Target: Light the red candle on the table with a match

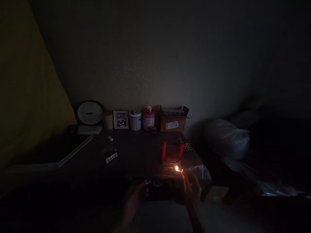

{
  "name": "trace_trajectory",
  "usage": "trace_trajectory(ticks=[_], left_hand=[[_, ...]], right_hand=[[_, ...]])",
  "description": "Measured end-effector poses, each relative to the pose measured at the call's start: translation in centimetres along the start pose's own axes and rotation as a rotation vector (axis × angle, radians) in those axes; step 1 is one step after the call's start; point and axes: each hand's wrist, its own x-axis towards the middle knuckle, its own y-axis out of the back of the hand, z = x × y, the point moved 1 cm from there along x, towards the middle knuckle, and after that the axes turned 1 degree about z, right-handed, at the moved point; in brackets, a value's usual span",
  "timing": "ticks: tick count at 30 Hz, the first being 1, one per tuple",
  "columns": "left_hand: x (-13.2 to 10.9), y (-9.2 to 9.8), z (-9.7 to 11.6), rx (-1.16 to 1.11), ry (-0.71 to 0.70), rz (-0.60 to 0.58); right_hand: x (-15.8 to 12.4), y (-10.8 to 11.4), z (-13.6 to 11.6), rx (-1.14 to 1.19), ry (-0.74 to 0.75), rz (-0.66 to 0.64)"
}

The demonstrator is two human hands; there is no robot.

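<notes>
A burning match (179,170) is pinched between the fingertips of my right hand (191,185), its flame pointing left near the table's front edge. Just beyond the flame stand two red candles (164,151), both unlit; the right one leans slightly. They rise from a dark, low round holder whose details are lost in shadow. My left hand (136,191) is lower and to the left, apart from the match, its fingers curled round a small box (147,182) with a pale edge. Most of that box is hidden in the dark.
Along the wall stand a round clock (89,112), a framed panda picture (121,120), two lidded tubs (135,120) and an open cardboard box (171,124). A small pack (111,156) lies on the dark table. White plastic bags (227,137) are at the right.
</notes>
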Motion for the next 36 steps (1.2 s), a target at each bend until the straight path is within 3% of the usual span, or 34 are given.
trace_trajectory(ticks=[10, 16, 27, 36], left_hand=[[0.3, -0.4, 0.0, 0.028, 0.034, 0.117], [0.2, -0.9, -0.1, 0.063, 0.065, 0.079], [1.1, -0.1, -1.2, 0.046, 0.048, 0.007], [1.3, -0.5, -1.6, 0.005, 0.082, 0.061]], right_hand=[[-0.1, 0.3, 0.1, 0.016, 0.014, -0.100], [-0.1, 0.5, 0.1, -0.008, 0.068, -0.106], [-0.2, 0.0, 0.2, -0.026, 0.058, -0.147], [0.4, -1.2, -2.7, -0.035, 0.126, -0.224]])
